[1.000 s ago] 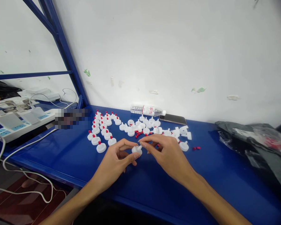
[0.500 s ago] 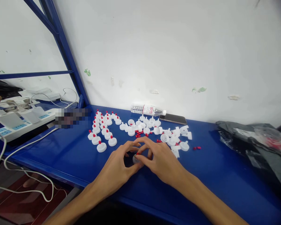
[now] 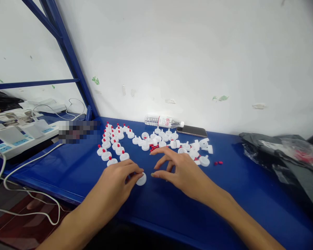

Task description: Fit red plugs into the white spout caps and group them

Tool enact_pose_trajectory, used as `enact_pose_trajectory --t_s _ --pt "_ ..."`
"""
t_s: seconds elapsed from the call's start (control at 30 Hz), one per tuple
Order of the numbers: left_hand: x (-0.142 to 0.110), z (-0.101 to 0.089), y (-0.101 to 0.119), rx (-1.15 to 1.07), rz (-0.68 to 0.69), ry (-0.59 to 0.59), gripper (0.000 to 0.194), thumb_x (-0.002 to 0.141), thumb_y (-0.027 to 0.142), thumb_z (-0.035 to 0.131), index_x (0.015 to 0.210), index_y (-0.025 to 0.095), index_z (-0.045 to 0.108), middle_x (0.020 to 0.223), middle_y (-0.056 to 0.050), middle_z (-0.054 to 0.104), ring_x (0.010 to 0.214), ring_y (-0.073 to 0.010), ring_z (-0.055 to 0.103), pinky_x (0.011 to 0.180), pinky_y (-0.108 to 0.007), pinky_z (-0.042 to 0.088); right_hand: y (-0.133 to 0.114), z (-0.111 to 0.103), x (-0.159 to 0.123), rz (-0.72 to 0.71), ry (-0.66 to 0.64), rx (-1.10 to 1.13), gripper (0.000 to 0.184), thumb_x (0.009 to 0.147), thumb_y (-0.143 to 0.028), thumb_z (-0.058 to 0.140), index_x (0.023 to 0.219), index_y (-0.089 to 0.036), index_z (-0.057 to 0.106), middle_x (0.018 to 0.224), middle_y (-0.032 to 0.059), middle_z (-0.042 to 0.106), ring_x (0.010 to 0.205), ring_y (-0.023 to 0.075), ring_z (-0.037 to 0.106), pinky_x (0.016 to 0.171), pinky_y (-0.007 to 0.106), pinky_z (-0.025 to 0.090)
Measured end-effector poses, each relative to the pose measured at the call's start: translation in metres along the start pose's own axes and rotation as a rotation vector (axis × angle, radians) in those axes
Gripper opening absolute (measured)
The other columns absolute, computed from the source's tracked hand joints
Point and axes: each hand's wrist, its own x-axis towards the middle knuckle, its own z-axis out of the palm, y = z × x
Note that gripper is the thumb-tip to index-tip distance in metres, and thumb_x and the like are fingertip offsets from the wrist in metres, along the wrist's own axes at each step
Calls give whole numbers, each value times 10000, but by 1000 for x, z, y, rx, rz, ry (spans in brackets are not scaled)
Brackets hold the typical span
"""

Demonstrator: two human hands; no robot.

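My left hand [image 3: 120, 180] pinches the top of a white nozzle cap [image 3: 141, 179] between thumb and forefinger; the fingers hide its tip. To the right of it, my right hand [image 3: 176, 166] is open, thumb and fingers apart with nothing between them. Beyond the left hand stand rows of white nozzle caps with red tips [image 3: 119, 149]. Past the right hand lies a loose heap of white nozzle caps without red tips [image 3: 162, 143], some upright and some on their sides. Small red tips [image 3: 153, 148] lie among them, partly behind the right hand.
A clear bottle [image 3: 163, 121] and a dark phone [image 3: 192, 131] lie by the wall. A few red tips [image 3: 218, 163] sit apart on the blue table [image 3: 224, 194]. Dark plastic bags [image 3: 281, 152] cover the right side. White power strips [image 3: 18, 140] and cables are at left.
The hands have come apart. My left hand has moved left with the nozzle cap, while my right hand has let go and opened.
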Motion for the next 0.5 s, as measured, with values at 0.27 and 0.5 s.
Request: enact_pose_trajectory --t_s 0.27,0.5 --pt "7 -52 -32 424 -325 -120 257 849 311 526 837 233 770 877 -70 809 804 -312 736 677 -349 449 -1 -1 1 -51 203 -213 173 988 -334 586 1142 -313 663 852 -65 754 625 124 636 633 263 424" --pt "19 -61 -50 504 -390 -83 297 832 338 519 861 207 784 910 -141 810 898 -403 738 707 -406 480 -2 -36 -5 136 517 -676 302 1026 -459 473 1015 -286 720 631 -18 702 503 172 579 538 282 288"
